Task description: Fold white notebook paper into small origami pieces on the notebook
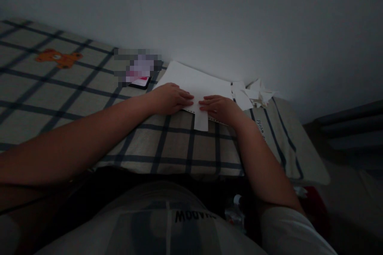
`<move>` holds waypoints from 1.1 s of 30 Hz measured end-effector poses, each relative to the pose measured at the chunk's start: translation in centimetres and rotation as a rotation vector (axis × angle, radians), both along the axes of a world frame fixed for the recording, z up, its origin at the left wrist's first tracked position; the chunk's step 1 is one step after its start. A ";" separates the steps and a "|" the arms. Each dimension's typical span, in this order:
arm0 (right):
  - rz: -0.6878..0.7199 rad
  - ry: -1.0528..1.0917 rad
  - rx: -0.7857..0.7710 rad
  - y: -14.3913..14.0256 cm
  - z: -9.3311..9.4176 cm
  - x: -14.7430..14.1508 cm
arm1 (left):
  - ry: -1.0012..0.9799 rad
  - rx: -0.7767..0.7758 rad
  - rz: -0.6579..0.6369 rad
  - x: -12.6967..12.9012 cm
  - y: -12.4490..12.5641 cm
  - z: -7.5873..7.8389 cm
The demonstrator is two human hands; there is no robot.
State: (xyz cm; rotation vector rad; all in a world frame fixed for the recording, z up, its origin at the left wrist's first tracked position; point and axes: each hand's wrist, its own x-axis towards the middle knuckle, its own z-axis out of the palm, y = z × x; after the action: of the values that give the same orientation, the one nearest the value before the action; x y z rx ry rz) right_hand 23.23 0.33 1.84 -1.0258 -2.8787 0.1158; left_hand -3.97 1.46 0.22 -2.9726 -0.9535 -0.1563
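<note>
Far left, orange bear figure (61, 59) on checked cloth (176, 137); then a phone (141, 83), partly pixelated; left hand (171, 99) lies palm-down on white sheet (199, 77), fingers extended, pinching nothing visible; sheet sits on the cloth by the wall, holed edge nearest the person; paper strip (201, 121) pokes past that edge, between the hands; right hand (222, 108) flat on sheet, fingers slightly spread; torn scraps (259, 95) at far right.

- Probably a room in a home
- Checked tablecloth (176, 139) with an orange teddy-bear figure (59, 58), a homely domestic touch
- Plain pale wall (191, 16) right behind it, in dim light
</note>
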 end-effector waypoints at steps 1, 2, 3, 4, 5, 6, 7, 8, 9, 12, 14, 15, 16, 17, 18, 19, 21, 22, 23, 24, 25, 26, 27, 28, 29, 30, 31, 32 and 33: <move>-0.004 -0.010 -0.008 -0.1 0.2 0.0 | 0.004 0.001 0.004 0.0 0.0 0.0; -0.008 -0.017 -0.016 -0.2 0.3 0.0 | 0.006 0.005 0.005 0.0 -0.1 0.0; -0.016 -0.019 -0.021 -0.3 0.5 0.0 | 0.005 0.010 0.005 0.0 -0.1 0.0; -0.020 -0.021 -0.026 -0.4 0.6 0.0 | 0.003 0.016 0.006 0.0 -0.1 0.0; -0.022 -0.026 -0.030 -0.5 0.8 0.1 | 0.003 0.024 0.009 0.0 -0.1 0.0; -0.022 -0.034 -0.033 -0.6 0.9 0.2 | 0.008 0.033 0.014 0.0 -0.1 -0.1; -0.020 -0.043 -0.036 -0.7 1.0 0.3 | 0.018 0.041 0.020 0.0 -0.1 -0.1; -0.018 -0.050 -0.041 -0.8 1.1 0.4 | 0.030 0.047 0.027 0.1 -0.1 -0.1; -0.016 -0.052 -0.047 -0.9 1.1 0.4 | 0.041 0.050 0.032 0.1 -0.2 -0.1; -0.020 -0.014 -0.056 -1.1 1.1 0.3 | 0.057 0.058 0.049 0.2 -0.4 0.3; -0.014 0.029 -0.050 -1.2 0.8 0.0 | 0.054 0.080 0.068 0.1 -0.6 0.6; -0.006 0.048 -0.045 -1.2 0.6 -0.3 | 0.050 0.093 0.077 0.1 -0.8 0.7; 0.008 0.062 -0.043 -1.2 0.4 -0.5 | 0.042 0.102 0.081 0.1 -0.8 0.8; 0.019 0.076 -0.043 -1.2 0.2 -0.8 | 0.029 0.106 0.080 0.0 -0.9 0.8; 0.030 0.091 -0.044 -1.2 0.0 -1.0 | 0.010 0.103 0.071 0.0 -0.8 0.7; 0.037 0.103 -0.043 -1.2 -0.1 -1.1 | -0.010 0.095 0.052 0.0 -0.7 0.5; 0.044 0.117 -0.044 -1.2 -0.3 -1.3 | -0.044 0.077 0.002 -0.1 -0.4 0.0; 0.046 0.115 -0.047 -1.1 -0.3 -1.3 | -0.045 0.072 -0.032 -0.1 -0.2 -0.3; 0.047 0.110 -0.050 -1.1 -0.3 -1.3 | -0.047 0.071 -0.042 -0.1 -0.1 -0.5; 0.046 0.103 -0.056 -1.1 -0.2 -1.2 | -0.043 0.068 -0.044 -0.1 0.0 -0.6; 0.045 0.096 -0.063 -1.1 -0.1 -1.2 | -0.038 0.064 -0.039 -0.1 0.1 -0.6; 0.040 0.091 -0.069 -1.2 0.0 -1.1 | -0.032 0.058 -0.030 -0.1 0.1 -0.6; 0.033 0.086 -0.077 -1.2 0.1 -1.0 | -0.025 0.050 -0.021 -0.1 0.0 -0.5; 0.026 0.082 -0.087 -1.3 0.3 -1.0 | -0.019 0.043 -0.015 -0.1 -0.1 -0.3; 0.019 0.080 -0.100 -1.3 0.4 -0.9 | -0.012 0.037 -0.010 0.0 -0.2 -0.1; 0.012 0.080 -0.113 -1.4 0.5 -0.8 | -0.007 0.035 -0.005 0.0 -0.2 0.0; 0.004 0.082 -0.126 -1.5 0.7 -0.7 | -0.002 0.035 0.003 0.1 -0.3 0.1; -0.002 0.086 -0.141 -1.6 0.8 -0.6 | 0.004 0.039 0.009 0.2 -0.3 0.1; -0.009 0.091 -0.155 -1.6 0.9 -0.5 | 0.010 0.047 0.015 0.2 -0.3 0.1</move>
State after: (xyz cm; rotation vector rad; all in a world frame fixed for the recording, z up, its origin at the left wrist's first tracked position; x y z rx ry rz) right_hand 22.72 -1.29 2.72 -1.0279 -2.8189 0.3796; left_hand -3.73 1.11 0.37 -2.9201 -0.9569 -0.1605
